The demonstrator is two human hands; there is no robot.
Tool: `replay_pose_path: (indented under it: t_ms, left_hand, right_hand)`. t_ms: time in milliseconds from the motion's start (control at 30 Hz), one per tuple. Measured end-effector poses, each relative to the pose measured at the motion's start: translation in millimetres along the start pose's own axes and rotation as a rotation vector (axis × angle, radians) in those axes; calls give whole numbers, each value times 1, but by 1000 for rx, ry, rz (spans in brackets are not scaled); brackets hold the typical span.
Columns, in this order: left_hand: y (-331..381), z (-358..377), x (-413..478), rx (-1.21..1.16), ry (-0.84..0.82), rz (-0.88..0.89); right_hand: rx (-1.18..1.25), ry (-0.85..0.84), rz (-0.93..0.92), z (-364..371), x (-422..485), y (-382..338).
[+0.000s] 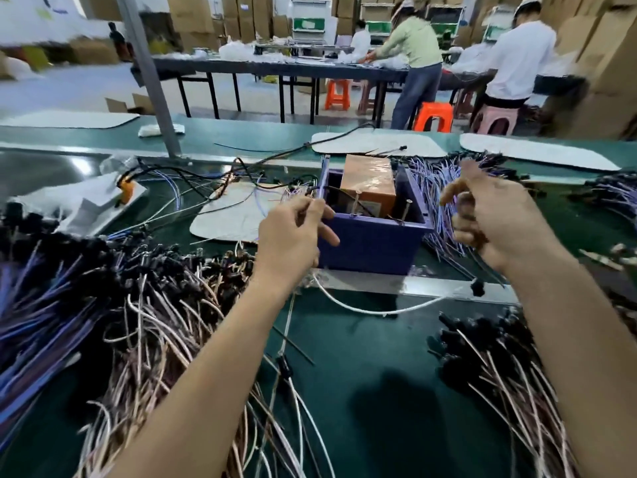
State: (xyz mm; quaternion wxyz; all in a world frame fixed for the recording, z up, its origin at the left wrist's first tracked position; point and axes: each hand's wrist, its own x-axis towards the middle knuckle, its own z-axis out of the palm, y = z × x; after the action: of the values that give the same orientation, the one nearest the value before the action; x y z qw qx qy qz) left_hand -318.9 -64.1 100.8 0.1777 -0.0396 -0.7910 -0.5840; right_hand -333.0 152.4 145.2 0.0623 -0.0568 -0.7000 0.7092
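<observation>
Grip of left hand (296, 232) tight on thin wire (320, 197), of right hand (496, 219) round dark connector (477, 238).

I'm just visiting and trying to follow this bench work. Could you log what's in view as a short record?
Surface: green workbench
Left hand: pinches a thin wire at the box corner
Right hand: curled round a dark piece, too blurred to name
Container: purple box, open top, holding a brown block and upright screws
Loose: white wire looping in front of the box
Heaps: black-tipped wire bundles on both sides
</observation>
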Motion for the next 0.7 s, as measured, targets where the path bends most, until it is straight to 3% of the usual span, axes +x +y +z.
replay_pose_path:
  t_ms: [200,433,700]
  left_hand:
    - [-11,6,1,124,-56,4]
    - [-4,13,10,240,-126,-65]
    - [-6,19,26,141,-188,-148]
  right_hand:
    - [-139,-114,12,2,6,31]
    - [-320,-32,-33,-8,13,31]
    - [-398,78,-156,-8,19,47]
